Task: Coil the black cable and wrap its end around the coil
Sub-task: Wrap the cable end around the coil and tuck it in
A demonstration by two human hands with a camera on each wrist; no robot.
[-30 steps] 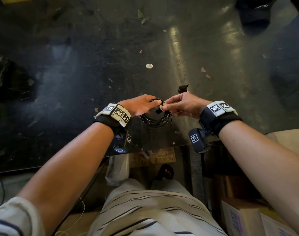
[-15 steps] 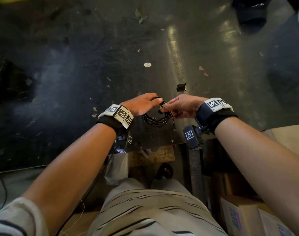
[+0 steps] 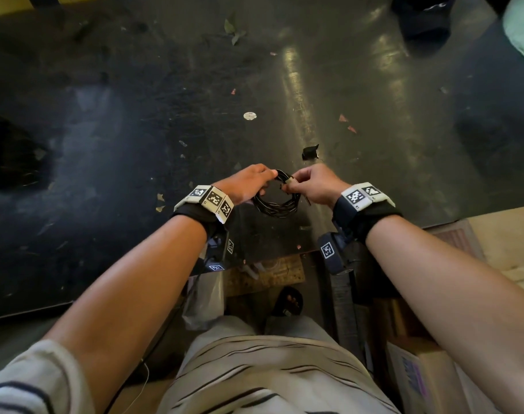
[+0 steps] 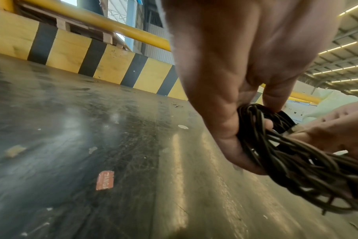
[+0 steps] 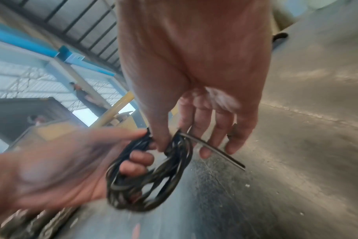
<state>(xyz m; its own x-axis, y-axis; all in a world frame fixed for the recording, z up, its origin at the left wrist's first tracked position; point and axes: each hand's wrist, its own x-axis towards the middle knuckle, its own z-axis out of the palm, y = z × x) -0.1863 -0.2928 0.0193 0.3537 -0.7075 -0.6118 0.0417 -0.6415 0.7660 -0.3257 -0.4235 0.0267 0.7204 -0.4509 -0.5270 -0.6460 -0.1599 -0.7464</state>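
The black cable [image 3: 277, 206] is wound into a small round coil of several loops and hangs between both hands above the dark table. My left hand [image 3: 249, 182] grips the coil's left side, fingers curled through the loops [image 4: 276, 145]. My right hand [image 3: 310, 185] pinches the coil's upper right part between thumb and forefinger. A short stiff cable end [image 5: 215, 151] sticks out past the right fingers [image 5: 233, 140]. The coil [image 5: 145, 177] hangs below both hands in the right wrist view.
The worn dark table [image 3: 135, 144] carries scraps: a white disc [image 3: 250, 115], a small black piece [image 3: 310, 152], leaves and orange bits. A yellow-black striped barrier [image 4: 71, 53] lines its far side. Cardboard boxes [image 3: 419, 377] stand by my right leg.
Both hands have shifted slightly away from my body with the coil. The right hand has moved from the coil's centre to its upper right edge, still pinching the cable.
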